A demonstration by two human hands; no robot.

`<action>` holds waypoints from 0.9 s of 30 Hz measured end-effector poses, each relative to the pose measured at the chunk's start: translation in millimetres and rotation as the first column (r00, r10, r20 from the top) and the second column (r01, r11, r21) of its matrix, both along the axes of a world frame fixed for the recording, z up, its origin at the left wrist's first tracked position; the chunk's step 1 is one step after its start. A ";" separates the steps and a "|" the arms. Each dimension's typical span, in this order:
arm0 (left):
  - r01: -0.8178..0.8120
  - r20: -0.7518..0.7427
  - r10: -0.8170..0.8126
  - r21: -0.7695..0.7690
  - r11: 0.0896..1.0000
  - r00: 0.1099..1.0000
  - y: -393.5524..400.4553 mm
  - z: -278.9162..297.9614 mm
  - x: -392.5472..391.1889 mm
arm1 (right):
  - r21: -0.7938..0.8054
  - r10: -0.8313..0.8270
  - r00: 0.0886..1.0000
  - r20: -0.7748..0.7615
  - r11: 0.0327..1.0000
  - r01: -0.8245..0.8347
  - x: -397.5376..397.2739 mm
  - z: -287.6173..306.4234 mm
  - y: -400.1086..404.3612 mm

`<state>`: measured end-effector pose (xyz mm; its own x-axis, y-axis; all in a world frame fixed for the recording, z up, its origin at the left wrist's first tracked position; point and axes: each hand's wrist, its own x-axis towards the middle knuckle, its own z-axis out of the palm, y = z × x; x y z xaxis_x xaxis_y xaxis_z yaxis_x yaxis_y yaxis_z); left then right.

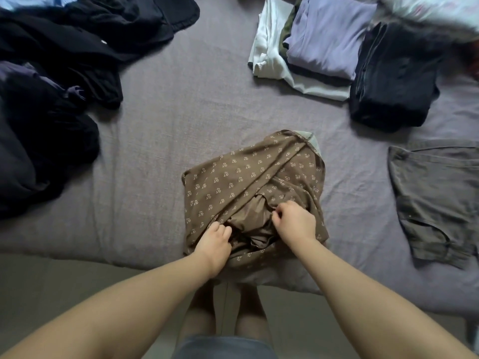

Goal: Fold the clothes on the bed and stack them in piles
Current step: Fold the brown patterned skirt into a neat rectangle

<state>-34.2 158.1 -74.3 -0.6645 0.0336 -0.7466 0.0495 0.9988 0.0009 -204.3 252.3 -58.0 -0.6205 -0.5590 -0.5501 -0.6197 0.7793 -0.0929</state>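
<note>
On one grey-sheeted bed (160, 130) are lying one dark unfolded heap (51, 99), two folded piles (337, 53), one flat grey shirt (438, 195) and one brown floral garment (248, 182) at the near edge, which two hands, left hand (215, 244) and right hand (295, 221), are pinching with curled fingers (278, 212).

Blurred pillow (435, 11) (top-right, cropped)
</note>
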 end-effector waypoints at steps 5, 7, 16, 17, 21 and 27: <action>-0.035 0.102 0.029 0.056 0.998 0.994 11.2 13.5 10.0 | -0.149 -0.566 0.816 0.117 0.803 0.578 -3.3 11.3 -1.9; -0.178 -0.021 0.181 0.106 0.978 0.983 12.8 21.6 7.2 | -0.151 -0.579 0.803 0.143 0.789 0.596 -4.3 18.8 4.3; -0.265 -0.483 0.711 0.698 0.665 0.510 10.8 71.5 -61.1 | -0.670 -0.346 0.933 0.102 0.669 0.321 -3.5 108.2 33.0; -0.217 -0.481 0.687 0.710 0.670 0.544 13.8 76.6 -66.5 | -0.676 -0.343 0.924 0.168 0.643 0.361 -2.5 115.6 31.7; -0.212 -0.389 0.703 0.769 0.604 0.595 29.0 101.3 -77.3 | -0.654 -0.393 0.872 0.293 0.582 0.483 -1.2 142.1 22.9; -0.407 0.004 0.726 0.830 0.381 0.687 30.7 121.7 -83.4 | -0.639 -0.332 0.837 0.434 0.542 0.546 -4.7 174.6 7.1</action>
<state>-117.7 188.7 47.4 -0.9193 -0.0426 -0.3912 -0.3723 0.4159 0.8297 -209.1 259.4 116.6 -0.8123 -0.5213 -0.2615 -0.0910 0.5562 -0.8260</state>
